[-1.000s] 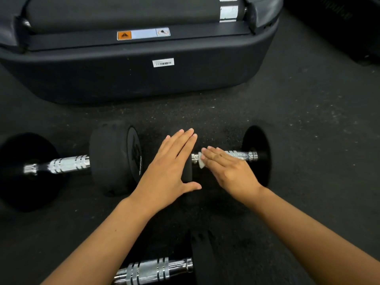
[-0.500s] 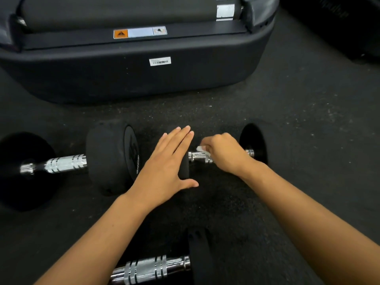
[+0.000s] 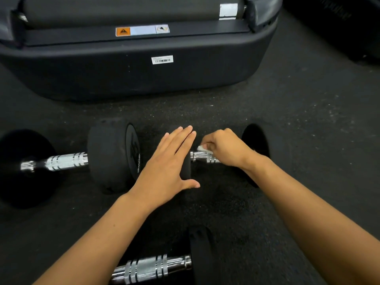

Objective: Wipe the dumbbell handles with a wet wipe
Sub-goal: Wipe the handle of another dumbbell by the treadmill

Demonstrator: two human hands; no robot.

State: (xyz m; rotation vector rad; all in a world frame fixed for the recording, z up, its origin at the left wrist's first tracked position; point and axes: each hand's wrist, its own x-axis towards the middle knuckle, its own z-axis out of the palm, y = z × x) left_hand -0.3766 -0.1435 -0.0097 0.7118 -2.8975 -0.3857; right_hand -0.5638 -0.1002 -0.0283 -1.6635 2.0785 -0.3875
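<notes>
From the head camera I look down at a dark rubber gym floor with three dumbbells on it. My left hand lies flat, fingers straight and together, pressing on the near black end weight of the middle dumbbell, as it did a second ago; I judge it is there to stop the bar rolling. My right hand is what has changed: a second ago its fingers lay stretched along the chrome handle with the wet wipe beneath them, and now they are curled into a pinch, bunching the small white wipe against the top of the handle close to the weight my left hand steadies. Only a short bright stretch of handle shows between the two hands; the rest is hidden under my right hand, and the far end weight sits just beyond my wrist. I read this as the wipe being regathered for another pass along this handle, so the task is under way but far from done. A second dumbbell lies to the left, its handle bare and untouched, and a third dumbbell lies near my forearms at the bottom edge. Beyond them stands the black base of an exercise machine with a barcode label.
</notes>
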